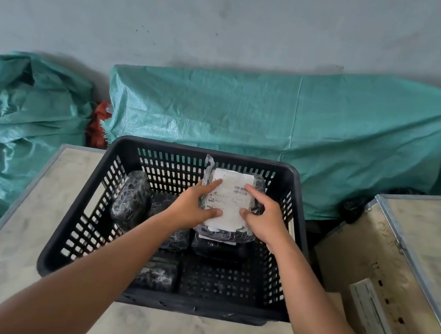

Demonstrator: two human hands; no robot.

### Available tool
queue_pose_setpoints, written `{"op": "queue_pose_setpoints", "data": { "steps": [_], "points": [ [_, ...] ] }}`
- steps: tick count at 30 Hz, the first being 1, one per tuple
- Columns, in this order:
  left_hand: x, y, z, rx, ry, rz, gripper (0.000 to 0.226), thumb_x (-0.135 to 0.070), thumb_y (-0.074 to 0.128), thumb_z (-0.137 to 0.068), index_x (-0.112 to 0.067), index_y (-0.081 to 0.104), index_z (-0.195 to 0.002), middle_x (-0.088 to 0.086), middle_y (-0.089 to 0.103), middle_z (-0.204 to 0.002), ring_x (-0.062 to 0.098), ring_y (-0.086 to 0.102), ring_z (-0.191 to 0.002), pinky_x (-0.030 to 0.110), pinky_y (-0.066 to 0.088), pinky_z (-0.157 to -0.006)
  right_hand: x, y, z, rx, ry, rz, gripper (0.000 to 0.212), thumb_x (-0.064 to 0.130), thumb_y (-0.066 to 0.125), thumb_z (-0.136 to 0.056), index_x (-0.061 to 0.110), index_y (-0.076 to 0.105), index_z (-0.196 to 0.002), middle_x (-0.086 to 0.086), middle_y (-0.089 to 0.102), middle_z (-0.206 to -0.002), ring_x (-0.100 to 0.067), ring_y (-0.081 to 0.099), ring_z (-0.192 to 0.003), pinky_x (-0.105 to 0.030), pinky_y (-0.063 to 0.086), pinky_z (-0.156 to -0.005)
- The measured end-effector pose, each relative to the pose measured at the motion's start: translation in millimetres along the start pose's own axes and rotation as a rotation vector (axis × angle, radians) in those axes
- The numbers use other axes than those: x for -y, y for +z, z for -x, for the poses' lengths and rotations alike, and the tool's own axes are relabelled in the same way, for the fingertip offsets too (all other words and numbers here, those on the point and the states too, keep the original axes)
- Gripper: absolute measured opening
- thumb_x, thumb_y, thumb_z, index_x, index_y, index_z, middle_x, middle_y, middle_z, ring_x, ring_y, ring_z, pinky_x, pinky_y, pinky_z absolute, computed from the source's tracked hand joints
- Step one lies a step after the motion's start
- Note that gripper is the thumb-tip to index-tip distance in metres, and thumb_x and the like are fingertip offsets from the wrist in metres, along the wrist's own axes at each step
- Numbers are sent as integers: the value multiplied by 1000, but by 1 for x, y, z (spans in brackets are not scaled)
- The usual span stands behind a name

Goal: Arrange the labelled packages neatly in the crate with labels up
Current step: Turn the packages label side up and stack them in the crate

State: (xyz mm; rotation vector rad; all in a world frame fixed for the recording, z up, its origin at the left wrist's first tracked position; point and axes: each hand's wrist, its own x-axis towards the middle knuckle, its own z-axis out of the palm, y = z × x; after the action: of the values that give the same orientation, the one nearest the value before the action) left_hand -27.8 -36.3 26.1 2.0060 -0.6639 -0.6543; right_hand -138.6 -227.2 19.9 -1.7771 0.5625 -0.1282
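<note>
A black slotted plastic crate (79, 231) stands on a pale table. Over its far right part, both hands hold a clear-wrapped dark package (232, 203) with its white label facing up. My left hand (195, 206) grips its left side, thumb on the label. My right hand (263, 217) grips its right side. Another dark wrapped package (132, 199) leans upright against the crate's left wall. Further dark packages (159, 272) lie on the crate floor, partly hidden by my arms. One package (218, 246) below the held one shows a white label edge.
The pale table (31, 223) carries the crate. A wooden box with metal edging (414, 269) and a white sticker stands at the right. Green woven sacks (18, 120) and a green tarp (290, 137) lie behind, against a grey wall.
</note>
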Motion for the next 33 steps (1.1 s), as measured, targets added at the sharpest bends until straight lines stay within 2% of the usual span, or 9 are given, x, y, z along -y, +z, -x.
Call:
{"op": "queue_pose_setpoints", "data": {
  "steps": [6, 10, 13, 17, 20, 22, 25, 31, 33],
  "points": [
    [25, 18, -13, -55, -76, -121, 83, -28, 80, -86, -30, 35, -156, 6, 11, -169, 27, 30, -149, 14, 41, -95, -20, 18, -8, 29, 86, 66, 82, 8, 75, -93, 31, 34, -160, -1, 38, -163, -16, 58, -127, -26, 61, -87],
    [37, 28, -18, -15, -98, -147, 82, -31, 74, -90, -33, 28, -158, 9, 4, -169, 31, 25, -151, 22, 39, -98, -35, 24, -12, 80, 114, 177, 93, 17, 81, -89, 31, 26, -163, -5, 30, -164, -26, 38, -147, -43, 43, -115],
    [44, 28, -20, 5, -118, -149, 81, -36, 71, -92, -37, 24, -158, 8, 3, -170, 31, 20, -152, 37, 35, -112, -39, 24, -17, 106, 146, 174, 95, 19, 80, -89, 38, 22, -163, -5, 24, -166, -28, 34, -149, -48, 42, -117],
    [48, 26, -20, 40, -122, -101, 81, -34, 70, -93, -35, 22, -159, 8, 14, -169, 27, 26, -150, 30, 33, -111, -42, 26, -20, 122, 170, 162, 96, 20, 80, -89, 46, 21, -161, -3, 23, -167, -28, 35, -149, -46, 45, -114],
    [47, 23, -18, 44, -127, -35, 81, -30, 72, -92, -32, 25, -158, 8, 22, -167, 27, 23, -152, 50, 32, -119, -43, 26, -20, 131, 176, 165, 96, 21, 79, -90, 47, 19, -160, -2, 21, -168, -28, 34, -149, -45, 44, -115],
    [47, 22, -16, 36, -128, -14, 80, -28, 73, -91, -32, 27, -157, 7, 26, -165, 24, 34, -147, 45, 40, -114, -42, 27, -18, 127, 173, 155, 95, 20, 79, -90, 46, 20, -161, -2, 22, -168, -27, 34, -149, -42, 43, -115],
    [45, 22, -14, 32, -132, 15, 79, -25, 75, -91, -33, 31, -156, -1, 39, -156, -8, 57, -92, 5, 50, -69, -40, 27, -13, 115, 172, 128, 94, 18, 79, -91, 44, 22, -161, -4, 27, -166, -25, 37, -147, -43, 43, -115],
    [34, 27, -8, -45, -194, 132, 78, -15, 76, -90, -30, 37, -155, -13, 61, -123, 13, 69, -83, 35, 63, -71, -35, 28, -1, 69, 128, 143, 85, 21, 76, -94, 36, 28, -162, -3, 33, -166, -23, 41, -146, -41, 43, -115],
    [27, 28, -5, -87, -205, 153, 76, -12, 78, -87, -27, 42, -153, -4, 62, -133, 12, 70, -81, 30, 63, -66, -35, 28, 4, 57, 108, 176, 81, 25, 74, -96, 34, 28, -162, -3, 35, -166, -23, 42, -145, -36, 43, -113]
  ]
}}
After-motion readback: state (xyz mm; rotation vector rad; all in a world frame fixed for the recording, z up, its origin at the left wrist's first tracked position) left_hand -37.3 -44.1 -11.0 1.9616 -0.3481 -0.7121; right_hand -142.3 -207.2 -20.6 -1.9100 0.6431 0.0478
